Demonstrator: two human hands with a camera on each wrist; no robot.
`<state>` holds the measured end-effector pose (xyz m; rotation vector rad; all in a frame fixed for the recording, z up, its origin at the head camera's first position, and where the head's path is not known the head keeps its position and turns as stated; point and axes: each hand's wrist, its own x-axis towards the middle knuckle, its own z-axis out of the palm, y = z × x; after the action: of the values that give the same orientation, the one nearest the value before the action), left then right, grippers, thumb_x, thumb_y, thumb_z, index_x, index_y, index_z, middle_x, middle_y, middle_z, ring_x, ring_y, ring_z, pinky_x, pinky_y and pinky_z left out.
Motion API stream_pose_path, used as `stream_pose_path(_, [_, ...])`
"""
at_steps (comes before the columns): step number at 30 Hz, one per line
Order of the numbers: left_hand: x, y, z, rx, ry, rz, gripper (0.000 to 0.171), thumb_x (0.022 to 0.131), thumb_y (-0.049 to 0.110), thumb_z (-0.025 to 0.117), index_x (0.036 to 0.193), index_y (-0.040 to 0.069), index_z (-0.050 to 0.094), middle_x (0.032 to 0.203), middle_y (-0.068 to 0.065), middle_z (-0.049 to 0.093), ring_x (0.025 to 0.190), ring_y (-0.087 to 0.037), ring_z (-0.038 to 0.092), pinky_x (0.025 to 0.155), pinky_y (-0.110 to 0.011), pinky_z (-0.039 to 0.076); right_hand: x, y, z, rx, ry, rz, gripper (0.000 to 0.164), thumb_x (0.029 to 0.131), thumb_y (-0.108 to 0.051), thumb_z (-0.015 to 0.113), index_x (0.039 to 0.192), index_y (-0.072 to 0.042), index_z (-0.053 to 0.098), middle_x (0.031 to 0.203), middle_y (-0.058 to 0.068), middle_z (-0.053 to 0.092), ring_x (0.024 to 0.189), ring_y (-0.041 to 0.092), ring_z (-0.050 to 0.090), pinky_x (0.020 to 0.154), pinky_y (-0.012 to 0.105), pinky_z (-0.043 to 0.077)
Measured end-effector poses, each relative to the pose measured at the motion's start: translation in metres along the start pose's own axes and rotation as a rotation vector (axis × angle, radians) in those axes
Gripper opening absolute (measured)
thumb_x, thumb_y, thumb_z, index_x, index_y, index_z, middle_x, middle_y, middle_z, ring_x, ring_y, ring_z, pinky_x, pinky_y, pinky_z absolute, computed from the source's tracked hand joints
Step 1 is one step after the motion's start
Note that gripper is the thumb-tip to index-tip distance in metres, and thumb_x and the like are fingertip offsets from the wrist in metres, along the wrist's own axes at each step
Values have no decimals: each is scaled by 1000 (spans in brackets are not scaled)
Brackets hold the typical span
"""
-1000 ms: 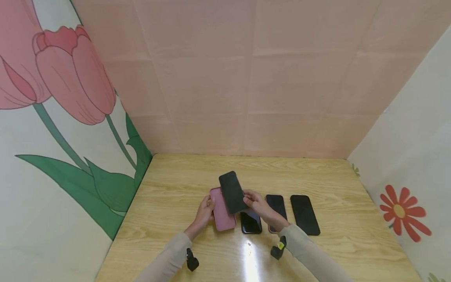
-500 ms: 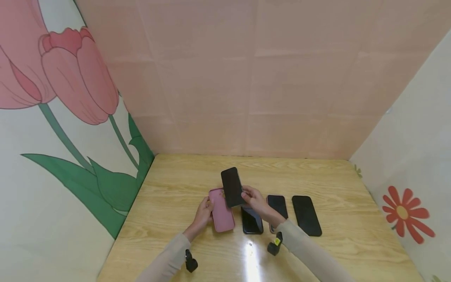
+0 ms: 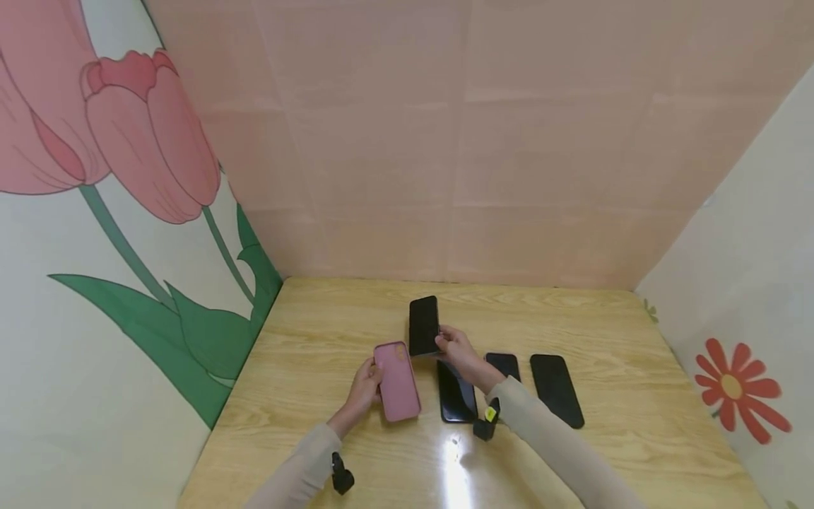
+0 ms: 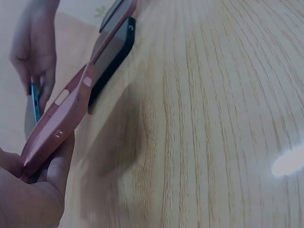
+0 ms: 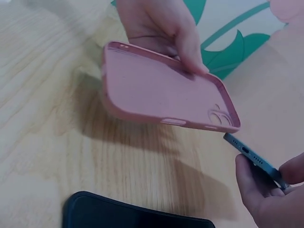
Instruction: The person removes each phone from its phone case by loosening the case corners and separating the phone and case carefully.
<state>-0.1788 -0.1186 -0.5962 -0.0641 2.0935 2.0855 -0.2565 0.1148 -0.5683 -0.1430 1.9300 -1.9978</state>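
Observation:
My left hand point(image 3: 365, 387) grips a pink phone case point(image 3: 398, 385) by its left edge, thumb over the rim. The case's hollow inside faces up, with camera cutouts at its far end, and its shadow falls on the table below. My right hand point(image 3: 461, 357) pinches a phone point(image 3: 423, 325) with a black screen by its lower right side, held just beyond the case. In the right wrist view, the bluish bottom edge of that phone point(image 5: 254, 159) shows its charging port, close to the case's corner.
On the wooden table point(image 3: 318, 318) lies a black phone point(image 3: 456, 399) under my right wrist. A second phone point(image 3: 502, 364) is partly hidden by my right sleeve, and a dark phone-shaped slab point(image 3: 557, 390) lies further right. Walls with painted flowers stand at both sides.
The right hand has drawn the phone up and away from the pink case, uncovering the case's camera cutouts. The left hand keeps its grip on the case nearly in place.

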Motion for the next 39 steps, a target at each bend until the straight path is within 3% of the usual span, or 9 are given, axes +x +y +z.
stream_pose_path(6, [-3,0,0,-7,8,-10,43,107,8,35,144,-13,31,95,-22,62,78,-23,63,69,-40,57,13,5,-2,91,-52,34,52,100,10,28,149,17,11,148,42,18,138,51,24,107,56,36])
stream_pose_path(11, [-5,1,1,6,19,-16,44,107,12,37,145,-11,32,93,-16,61,76,-19,62,68,-37,57,23,12,-4,173,-46,62,52,101,11,28,148,19,7,151,42,12,140,50,21,107,55,37])
stream_pose_path(16, [-4,0,2,19,23,-27,44,107,12,37,145,-10,33,93,-14,59,77,-19,61,68,-37,57,29,13,-5,161,-15,91,54,102,8,30,149,17,5,154,39,5,142,48,17,109,56,34])
stream_pose_path(25, [-1,-5,1,10,7,-7,43,106,5,36,143,-15,30,89,-18,59,72,-21,60,66,-42,57,39,20,-5,59,31,117,52,102,7,33,149,15,14,152,39,18,137,49,29,110,57,30])
stream_pose_path(30, [-2,-3,0,12,20,-14,43,106,8,38,144,-12,32,91,-15,60,74,-19,60,66,-38,57,46,26,-5,52,57,118,51,100,11,32,148,16,15,149,39,25,132,49,38,108,56,34])
stream_pose_path(39, [-2,1,1,-14,25,-24,45,106,10,38,146,-9,32,92,-12,57,76,-18,60,67,-35,56,53,22,-3,-44,64,113,50,97,13,30,146,18,24,140,37,34,128,46,40,106,55,38])
